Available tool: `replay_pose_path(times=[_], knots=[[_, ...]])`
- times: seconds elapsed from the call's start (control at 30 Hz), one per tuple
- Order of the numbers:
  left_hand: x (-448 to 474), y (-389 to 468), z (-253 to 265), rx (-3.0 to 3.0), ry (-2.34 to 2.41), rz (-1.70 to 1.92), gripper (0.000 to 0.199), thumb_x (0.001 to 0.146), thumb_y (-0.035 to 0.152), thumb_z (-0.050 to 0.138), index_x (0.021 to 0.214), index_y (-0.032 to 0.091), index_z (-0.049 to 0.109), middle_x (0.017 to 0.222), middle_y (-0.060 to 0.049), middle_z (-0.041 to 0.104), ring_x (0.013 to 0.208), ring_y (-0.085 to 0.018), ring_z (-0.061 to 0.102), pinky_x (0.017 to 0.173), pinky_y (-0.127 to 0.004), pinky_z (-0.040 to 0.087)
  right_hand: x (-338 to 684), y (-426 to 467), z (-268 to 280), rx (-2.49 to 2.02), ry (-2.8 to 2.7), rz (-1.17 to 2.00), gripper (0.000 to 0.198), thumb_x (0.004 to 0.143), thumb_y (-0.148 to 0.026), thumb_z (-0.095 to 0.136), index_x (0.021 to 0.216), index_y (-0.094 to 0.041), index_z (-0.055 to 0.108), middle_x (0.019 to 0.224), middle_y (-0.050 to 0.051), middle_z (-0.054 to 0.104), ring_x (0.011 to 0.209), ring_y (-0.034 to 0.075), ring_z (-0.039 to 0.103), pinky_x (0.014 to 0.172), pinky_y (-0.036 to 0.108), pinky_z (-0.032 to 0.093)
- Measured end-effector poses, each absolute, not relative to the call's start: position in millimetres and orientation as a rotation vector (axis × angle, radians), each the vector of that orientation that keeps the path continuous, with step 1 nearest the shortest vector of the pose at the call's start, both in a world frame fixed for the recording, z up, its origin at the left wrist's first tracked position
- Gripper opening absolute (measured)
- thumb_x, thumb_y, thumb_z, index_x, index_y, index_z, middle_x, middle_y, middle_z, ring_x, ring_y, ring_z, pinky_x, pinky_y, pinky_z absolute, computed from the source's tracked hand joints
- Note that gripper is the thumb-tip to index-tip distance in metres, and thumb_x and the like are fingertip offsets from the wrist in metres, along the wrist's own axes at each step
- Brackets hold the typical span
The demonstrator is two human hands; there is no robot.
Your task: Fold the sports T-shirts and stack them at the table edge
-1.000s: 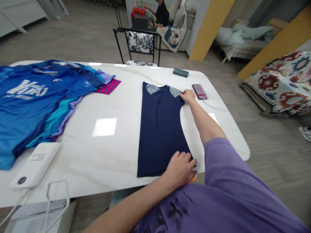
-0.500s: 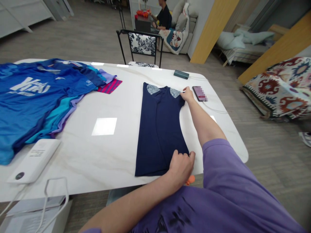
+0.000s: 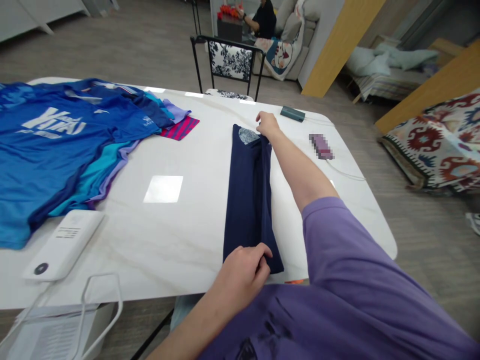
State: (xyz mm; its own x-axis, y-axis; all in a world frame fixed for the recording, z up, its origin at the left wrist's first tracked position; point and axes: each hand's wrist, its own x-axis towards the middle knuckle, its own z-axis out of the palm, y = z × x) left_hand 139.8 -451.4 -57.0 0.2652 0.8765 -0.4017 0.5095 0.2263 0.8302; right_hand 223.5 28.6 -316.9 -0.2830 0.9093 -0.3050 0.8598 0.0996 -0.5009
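Note:
A navy shirt [image 3: 242,200] lies lengthwise on the white table, its right side lifted and partly folded inward. A pale patterned patch [image 3: 248,136] shows at its far end. My right hand [image 3: 267,124] pinches the shirt's far right corner. At the near end, my left hand [image 3: 243,270] is closed on the raised edge, its fingertips partly hidden. To the left, a blue jersey with white lettering [image 3: 75,120] lies spread over a stack of other shirts, with a pink-and-purple striped piece [image 3: 180,129] poking out.
On the white table [image 3: 187,220] are a white device [image 3: 65,245] with a cable, a dark green box-shaped item [image 3: 292,114] and a phone [image 3: 321,146] on a cord. A patterned chair [image 3: 232,62] stands at the far edge. A person [image 3: 265,20] sits beyond.
Both hands have moved left with the shirt's right edge, which is now raised and turned inward. The shirt looks narrower. The view has shifted slightly.

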Motion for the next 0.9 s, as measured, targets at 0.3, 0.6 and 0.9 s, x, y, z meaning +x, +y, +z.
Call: replay_pose_path(times=[0.3, 0.6, 0.9], knots=[[102.8, -477.5, -68.9, 1.636, 1.431, 0.242, 0.014, 0.115, 0.033, 0.065, 0.111, 0.032, 0.079, 0.083, 0.002, 0.081, 0.072, -0.022, 0.076, 0.069, -0.034, 0.050, 185.4, -19.2, -324.7, -1.623, -2.287, 0.946, 0.039, 0.114, -0.039, 0.062, 0.145, -0.018, 0.070, 0.138, 0.014, 0.071, 0.133, 0.031, 0.067, 0.131, 0.055, 0.049], [130.3, -488.0, -126.2, 1.971, 1.387, 0.360, 0.066, 0.114, 0.042, 0.066, 0.176, 0.028, 0.051, 0.189, -0.012, 0.041, 0.178, -0.035, 0.035, 0.145, -0.063, 0.032, 233.2, -96.4, -299.1, -1.740, -2.450, 0.936, 0.062, 0.120, -0.050, 0.049, 0.172, -0.017, 0.055, 0.184, 0.016, 0.045, 0.177, 0.035, 0.032, 0.148, 0.064, 0.010], [61.4, -527.5, -104.8, 1.998, 1.321, 0.332, 0.072, 0.114, 0.056, 0.063, 0.177, 0.024, 0.049, 0.186, -0.014, 0.045, 0.177, -0.033, 0.037, 0.147, -0.058, 0.030, 344.3, -303.5, -123.7, -1.084, -2.476, 1.223, 0.059, 0.117, -0.070, 0.053, 0.154, -0.027, 0.070, 0.155, 0.012, 0.072, 0.148, 0.032, 0.067, 0.132, 0.054, 0.050]])
